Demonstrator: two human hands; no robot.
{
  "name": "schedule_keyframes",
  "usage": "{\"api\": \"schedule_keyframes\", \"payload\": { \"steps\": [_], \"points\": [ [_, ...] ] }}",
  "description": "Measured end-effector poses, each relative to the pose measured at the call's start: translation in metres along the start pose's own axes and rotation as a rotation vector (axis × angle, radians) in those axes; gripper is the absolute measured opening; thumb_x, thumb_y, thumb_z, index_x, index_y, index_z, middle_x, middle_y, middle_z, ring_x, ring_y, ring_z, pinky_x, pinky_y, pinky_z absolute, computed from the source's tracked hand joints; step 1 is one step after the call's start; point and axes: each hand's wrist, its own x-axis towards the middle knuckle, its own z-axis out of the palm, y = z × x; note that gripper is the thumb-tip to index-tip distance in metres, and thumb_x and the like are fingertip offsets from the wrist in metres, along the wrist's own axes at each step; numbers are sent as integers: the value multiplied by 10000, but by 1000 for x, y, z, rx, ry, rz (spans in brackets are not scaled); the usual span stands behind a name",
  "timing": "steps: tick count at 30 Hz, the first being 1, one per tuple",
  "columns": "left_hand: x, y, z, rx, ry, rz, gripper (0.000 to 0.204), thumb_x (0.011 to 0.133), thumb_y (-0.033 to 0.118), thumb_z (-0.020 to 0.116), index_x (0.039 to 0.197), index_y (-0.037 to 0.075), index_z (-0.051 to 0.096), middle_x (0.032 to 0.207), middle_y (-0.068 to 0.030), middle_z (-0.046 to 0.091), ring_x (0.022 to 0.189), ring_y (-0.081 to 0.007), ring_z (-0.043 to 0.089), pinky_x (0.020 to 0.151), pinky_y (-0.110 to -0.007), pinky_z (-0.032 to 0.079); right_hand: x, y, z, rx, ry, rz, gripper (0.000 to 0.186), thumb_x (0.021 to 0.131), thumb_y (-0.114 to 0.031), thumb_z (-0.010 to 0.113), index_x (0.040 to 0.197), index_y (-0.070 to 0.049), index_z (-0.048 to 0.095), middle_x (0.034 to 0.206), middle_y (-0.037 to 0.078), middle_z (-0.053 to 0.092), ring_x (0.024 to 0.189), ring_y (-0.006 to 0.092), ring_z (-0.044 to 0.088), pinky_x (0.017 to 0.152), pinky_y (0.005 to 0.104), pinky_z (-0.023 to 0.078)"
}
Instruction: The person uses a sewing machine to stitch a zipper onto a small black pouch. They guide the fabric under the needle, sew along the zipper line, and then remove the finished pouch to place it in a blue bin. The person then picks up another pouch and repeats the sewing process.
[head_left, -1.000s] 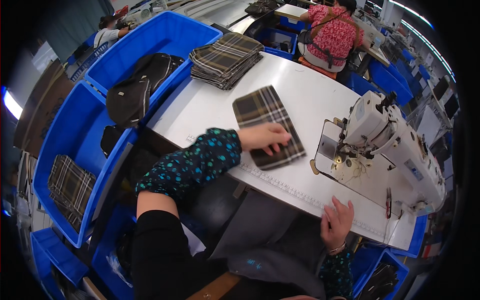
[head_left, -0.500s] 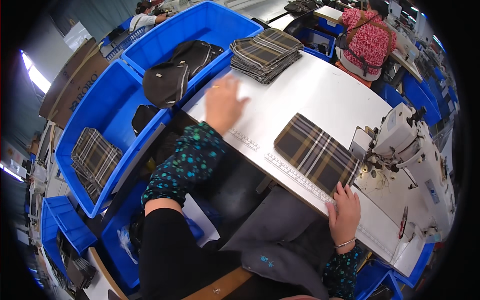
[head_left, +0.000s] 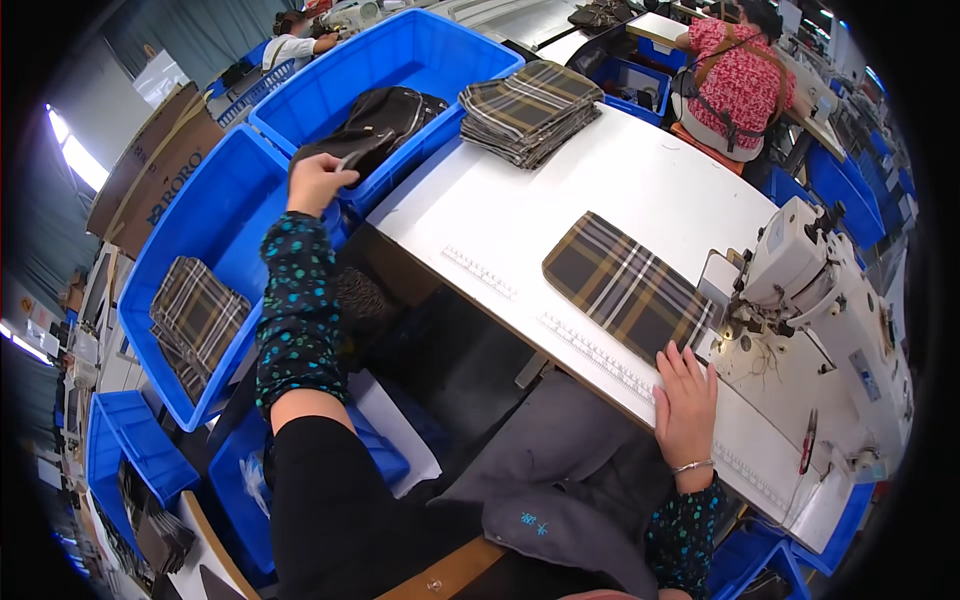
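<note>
My left hand [head_left: 318, 183] reaches to the blue bins at the left, its fingers closed on the edge of a dark brown fabric piece [head_left: 362, 150]. Below that piece lies more dark fabric [head_left: 400, 112] in the far bin, partly overlapped. On the white table my right hand [head_left: 687, 402] rests flat with fingers stretched out, its fingertips at the near corner of a plaid fabric piece [head_left: 625, 285]. This brown, tan and white piece lies flat, its right end beside the needle area of a white sewing machine [head_left: 800, 265].
A stack of plaid pieces [head_left: 535, 110] sits at the table's far left corner. More plaid pieces [head_left: 200, 315] lie in the near blue bin [head_left: 150, 335]. Red-handled snips [head_left: 808, 445] lie right of my right hand. Another person [head_left: 735, 85] sits at the far right.
My left hand has moved left from above the table to the bins and taken hold of a dark fabric piece. The right hand stays at the plaid piece's near corner.
</note>
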Motion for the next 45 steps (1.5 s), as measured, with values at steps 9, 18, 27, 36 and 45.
{"api": "schedule_keyframes", "payload": {
  "steps": [9, 18, 27, 36, 45],
  "points": [
    [-144, 135, -41, -575, -306, 114, 193, 887, 129, 837, 943, 55, 667, 950, 13, 678, 834, -59, 603, 767, -226, 467, -4, -2, -10, -15, 110, -11, 562, 919, -149, 737, 1444, -22, 580, 1549, 181, 543, 1351, 349, 560, 1215, 525, 339],
    [-207, 179, 48, -749, -1359, 282, 198, 848, 16, 851, 885, -3, 658, 1007, -101, 693, 923, -187, 648, 844, -324, 500, -16, -49, -52, 780, -159, -15, 435, 726, -110, 920, 1107, -35, 724, 956, 61, 717, 861, 224, 682, 812, 355, 534],
    [-264, 156, 168, -660, -1928, -108, 791, 1081, 582, 519, 1462, -110, 512, 1363, -135, 646, 1240, -158, 573, 1083, -324, 463, -29, -62, -78, 1090, -370, 120, 335, 933, -360, 803, 1021, -42, 741, 804, 131, 702, 679, 290, 658, 658, 326, 520],
    [-264, 215, 175, -823, -1912, -290, 253, 1070, 304, 668, 1031, 54, 659, 898, 85, 605, 841, 10, 514, 722, -186, 406, -38, -64, -69, 1057, -263, 76, 326, 1020, -313, 708, 877, -29, 638, 746, 120, 585, 631, 265, 560, 601, 353, 448],
    [-274, 241, 174, -586, -1805, -120, 237, 977, 224, 803, 1037, -6, 798, 859, 25, 647, 803, -45, 558, 713, -235, 457, -34, -58, -76, 1233, -398, 143, 332, 884, -279, 858, 794, -14, 678, 741, 40, 608, 642, 127, 560, 602, 297, 442]
  ]
}}
